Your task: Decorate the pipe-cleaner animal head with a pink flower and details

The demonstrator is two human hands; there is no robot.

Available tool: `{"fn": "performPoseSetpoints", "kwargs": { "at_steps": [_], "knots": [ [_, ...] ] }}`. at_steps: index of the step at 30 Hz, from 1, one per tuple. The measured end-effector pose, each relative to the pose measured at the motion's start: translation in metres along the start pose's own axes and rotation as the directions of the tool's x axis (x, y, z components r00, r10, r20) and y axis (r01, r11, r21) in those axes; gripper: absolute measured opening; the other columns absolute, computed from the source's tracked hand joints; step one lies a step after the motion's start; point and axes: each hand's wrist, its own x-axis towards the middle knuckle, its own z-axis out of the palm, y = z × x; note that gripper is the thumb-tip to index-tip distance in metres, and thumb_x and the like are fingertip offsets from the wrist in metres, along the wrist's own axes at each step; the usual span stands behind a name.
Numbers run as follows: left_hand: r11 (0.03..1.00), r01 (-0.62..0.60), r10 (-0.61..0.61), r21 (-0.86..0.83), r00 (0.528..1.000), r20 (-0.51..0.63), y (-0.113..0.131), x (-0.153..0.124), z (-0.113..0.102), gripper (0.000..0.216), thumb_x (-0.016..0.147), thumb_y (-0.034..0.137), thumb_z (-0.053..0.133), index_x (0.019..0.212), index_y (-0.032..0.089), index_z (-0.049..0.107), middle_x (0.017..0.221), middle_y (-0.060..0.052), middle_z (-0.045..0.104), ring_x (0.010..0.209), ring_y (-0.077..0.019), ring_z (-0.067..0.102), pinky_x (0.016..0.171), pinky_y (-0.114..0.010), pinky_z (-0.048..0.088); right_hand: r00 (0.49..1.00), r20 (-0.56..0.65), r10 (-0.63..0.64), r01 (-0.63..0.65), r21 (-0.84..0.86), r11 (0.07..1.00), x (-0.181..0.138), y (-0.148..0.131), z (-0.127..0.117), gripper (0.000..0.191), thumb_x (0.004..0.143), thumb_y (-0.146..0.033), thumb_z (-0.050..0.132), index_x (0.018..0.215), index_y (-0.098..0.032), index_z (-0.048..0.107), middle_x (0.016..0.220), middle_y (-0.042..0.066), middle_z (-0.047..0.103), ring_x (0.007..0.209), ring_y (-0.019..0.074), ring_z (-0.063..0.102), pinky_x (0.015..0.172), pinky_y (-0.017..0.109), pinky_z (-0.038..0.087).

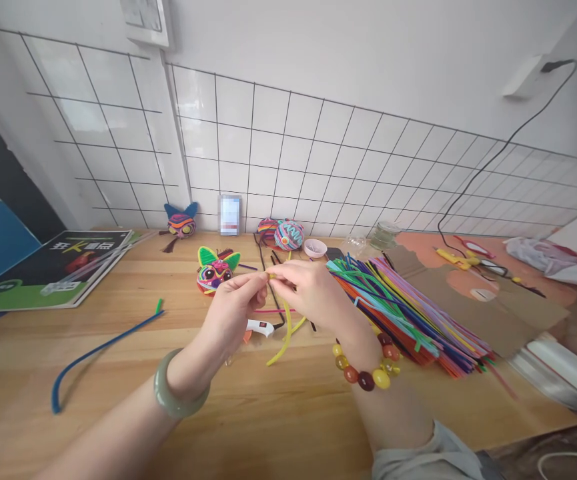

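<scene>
My left hand and my right hand meet above the table, thumbs and fingers pinched together. Between their fingertips shows a small yellow piece, which looks like part of a pipe cleaner. Below my right hand, yellow pipe cleaners curve down; whether they join the pinched piece is hidden. Just under the hands lies a white glue gun with an orange trigger, partly covered. Behind my left hand sits a multicoloured pipe-cleaner animal head with green ears.
A large pile of coloured pipe cleaners lies right, beside brown cardboard and a yellow glue gun. At the back stand a phone, a blue-eared head, a striped ball and a pink bowl. Left are a book and blue pipe cleaner.
</scene>
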Motion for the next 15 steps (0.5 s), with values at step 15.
{"fn": "performPoseSetpoints", "kwargs": {
  "at_steps": [15],
  "knots": [
    [0.962,0.271,-0.262,-0.021,0.945,0.195,0.002,0.0,-0.004,0.017,0.062,0.024,0.079,0.057,0.014,0.067,0.051,0.0,0.052,0.048,-0.0073,0.042,0.048,-0.021,0.033,0.962,0.242,0.128,-0.202,0.31,0.929,-0.008,0.006,-0.026,0.018,0.084,-0.016,0.059,0.093,-0.019,0.074,0.072,-0.001,0.07,0.061,0.0092,0.06,0.056,0.021,0.044]
  ]
}}
